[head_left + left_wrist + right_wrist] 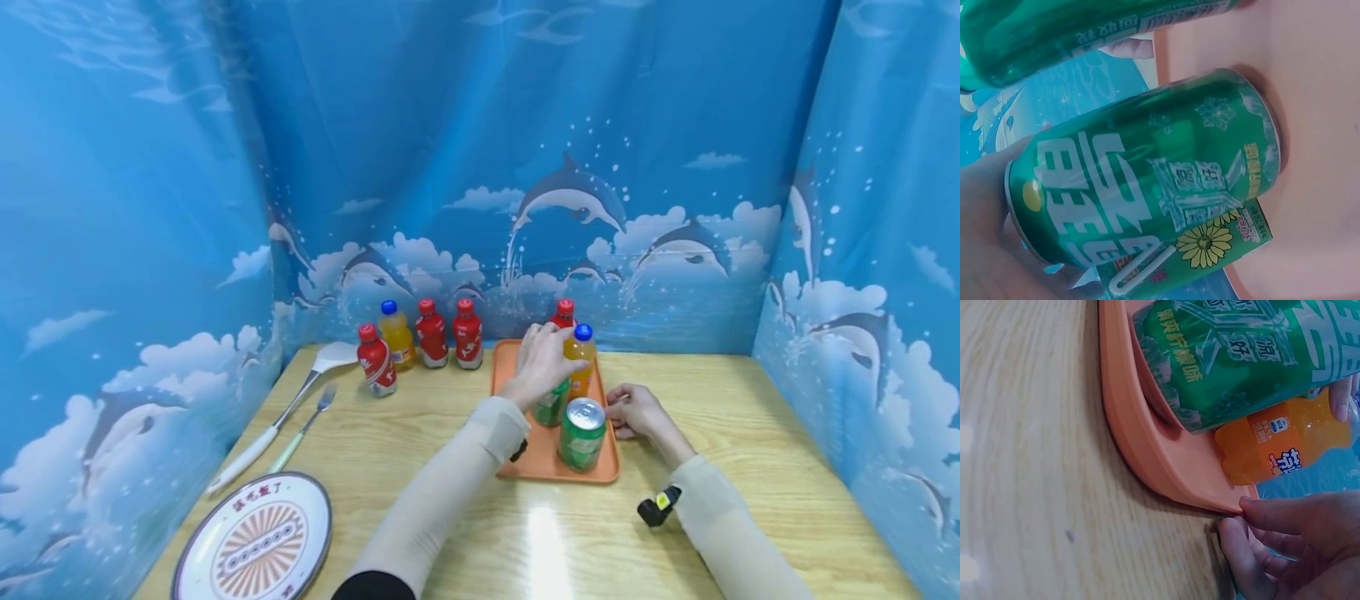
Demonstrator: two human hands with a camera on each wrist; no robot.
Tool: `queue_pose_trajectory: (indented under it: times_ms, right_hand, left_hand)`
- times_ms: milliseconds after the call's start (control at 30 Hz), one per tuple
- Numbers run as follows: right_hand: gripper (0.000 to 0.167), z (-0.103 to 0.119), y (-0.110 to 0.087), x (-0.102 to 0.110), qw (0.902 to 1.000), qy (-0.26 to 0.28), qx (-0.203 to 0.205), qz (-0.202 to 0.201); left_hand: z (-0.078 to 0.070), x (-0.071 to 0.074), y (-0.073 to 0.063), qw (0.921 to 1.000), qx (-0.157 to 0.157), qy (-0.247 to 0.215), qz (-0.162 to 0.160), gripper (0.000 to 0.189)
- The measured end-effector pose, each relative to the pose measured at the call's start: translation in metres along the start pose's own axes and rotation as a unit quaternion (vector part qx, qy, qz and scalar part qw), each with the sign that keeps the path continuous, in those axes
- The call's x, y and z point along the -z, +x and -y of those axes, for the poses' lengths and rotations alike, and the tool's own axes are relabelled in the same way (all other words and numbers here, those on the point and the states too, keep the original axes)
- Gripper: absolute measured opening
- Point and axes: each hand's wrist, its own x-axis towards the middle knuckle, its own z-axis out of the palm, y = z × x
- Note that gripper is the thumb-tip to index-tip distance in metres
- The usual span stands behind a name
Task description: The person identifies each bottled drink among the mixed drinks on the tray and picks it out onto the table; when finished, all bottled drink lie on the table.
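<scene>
An orange tray [517, 468] carries drinks: two green soda cans [582, 440], an orange soda bottle [581, 379] with a blue cap, and a red bottle [564, 310] at the back. My left hand [542, 360] reaches over the rear can [1147, 169], thumb and fingers around the orange bottle's neck; the can hides most of that grip in the left wrist view. A green carton [1204, 247] with yellow flowers and a straw stands behind this can. My right hand [1297, 544] pinches the tray's right rim between thumb and fingers.
Along the back left stand red bottles [432, 335] and another orange soda bottle [397, 337]. A white-handled spatula [255, 450], a fork [303, 429] and a round patterned plate [303, 558] lie at the left. Blue dolphin-print curtains [450, 167] border the wooden table [420, 450].
</scene>
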Motion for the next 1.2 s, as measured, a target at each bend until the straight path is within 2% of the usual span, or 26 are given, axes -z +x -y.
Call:
queue_pose_trajectory:
  times_ms: [200,467,667,833,1100,1200]
  right_hand:
    - [0.039,-0.001,0.001,0.001,1.0000,0.003,0.004,0.003]
    - [0.037,-0.001,0.002,0.000,1.0000,-0.003,0.009,0.003]
    - [0.034,0.000,0.004,0.001,0.9998,-0.018,0.001,0.000]
    - [0.033,0.000,0.004,0.001,0.9997,-0.021,-0.003,-0.006]
    - [0.032,0.000,0.003,0.001,0.9997,-0.024,-0.010,-0.006]
    - [0.032,0.001,0.004,0.001,0.9994,-0.030,-0.013,-0.007]
  left_hand:
    - [-0.003,-0.002,0.003,0.9998,-0.016,0.010,-0.005,0.070]
    - [-0.008,0.002,0.002,0.9989,-0.040,-0.013,-0.020,0.066]
    - [-0.013,0.008,0.001,0.9947,-0.054,-0.082,-0.031,0.065]
    - [-0.017,0.018,0.000,0.9844,-0.056,-0.165,-0.027,0.066]
    - [-0.020,0.029,-0.002,0.9578,-0.058,-0.281,-0.016,0.066]
    - [-0.020,0.032,-0.003,0.9449,-0.061,-0.321,-0.016,0.065]
